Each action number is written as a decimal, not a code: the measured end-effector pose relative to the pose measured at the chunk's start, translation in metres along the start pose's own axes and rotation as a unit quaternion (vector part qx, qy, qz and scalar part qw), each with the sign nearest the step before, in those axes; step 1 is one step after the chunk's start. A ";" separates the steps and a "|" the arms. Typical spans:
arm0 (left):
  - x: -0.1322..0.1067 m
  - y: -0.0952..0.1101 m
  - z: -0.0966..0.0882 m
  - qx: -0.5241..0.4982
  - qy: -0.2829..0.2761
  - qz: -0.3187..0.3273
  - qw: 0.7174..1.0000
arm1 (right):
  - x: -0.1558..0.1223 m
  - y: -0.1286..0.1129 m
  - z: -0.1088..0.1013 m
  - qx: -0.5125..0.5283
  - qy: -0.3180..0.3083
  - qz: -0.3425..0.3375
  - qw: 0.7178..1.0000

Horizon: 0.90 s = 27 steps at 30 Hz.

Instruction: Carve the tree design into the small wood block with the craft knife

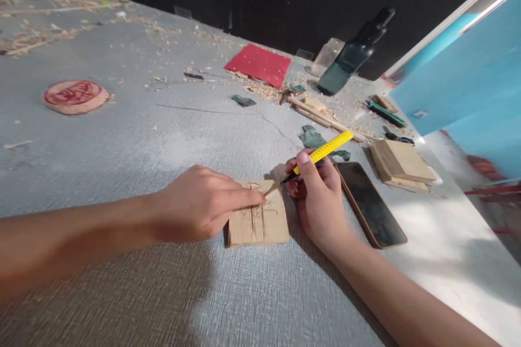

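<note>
A small pale wooden block [260, 223] with carved lines lies on the grey table [163, 135]. My left hand [199, 203] presses down on its left part, index finger stretched across the top. In my right hand [315, 195] I grip a yellow-handled knife [325, 149], its dark tip touching the block's upper right corner.
A dark phone [370, 203] lies just right of my right hand. Beyond it are stacked wood pieces [401, 162], sticks [321, 114], shavings, a red sheet [258, 64], a dark bottle [350, 57] and a green tool [385, 113]. A round red-carved disc [75, 96] sits far left.
</note>
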State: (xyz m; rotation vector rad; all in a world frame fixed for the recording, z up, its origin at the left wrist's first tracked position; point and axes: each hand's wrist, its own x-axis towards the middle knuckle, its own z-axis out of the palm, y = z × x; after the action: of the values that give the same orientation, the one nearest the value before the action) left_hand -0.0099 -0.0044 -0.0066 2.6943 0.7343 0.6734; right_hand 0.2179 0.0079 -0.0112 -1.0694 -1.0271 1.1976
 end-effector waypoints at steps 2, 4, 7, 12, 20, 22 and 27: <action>0.000 0.000 0.000 -0.006 -0.003 -0.014 1.000 | 0.000 0.000 0.000 0.002 -0.002 0.001 1.000; -0.001 -0.001 0.001 -0.008 -0.006 -0.025 1.000 | 0.000 0.001 -0.001 0.005 -0.006 0.001 1.000; -0.002 -0.002 0.002 -0.002 -0.002 -0.014 1.000 | 0.000 0.001 -0.001 0.010 -0.006 0.003 1.000; -0.001 -0.003 0.002 -0.014 0.009 -0.005 1.000 | -0.002 -0.001 -0.002 0.019 -0.014 0.016 1.000; -0.001 -0.001 0.002 -0.019 0.012 -0.012 1.000 | -0.002 -0.003 -0.001 0.013 -0.006 0.035 0.999; -0.001 -0.001 0.001 -0.016 0.009 -0.013 1.000 | -0.002 -0.003 0.000 0.012 -0.002 0.035 0.999; 0.000 -0.001 0.000 -0.003 -0.006 -0.007 1.000 | -0.002 -0.003 0.000 0.005 0.000 0.028 1.000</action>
State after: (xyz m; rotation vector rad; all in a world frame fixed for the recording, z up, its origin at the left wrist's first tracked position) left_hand -0.0104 -0.0031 -0.0070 2.6834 0.7463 0.6549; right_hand 0.2180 0.0055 -0.0080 -1.0971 -0.9946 1.2467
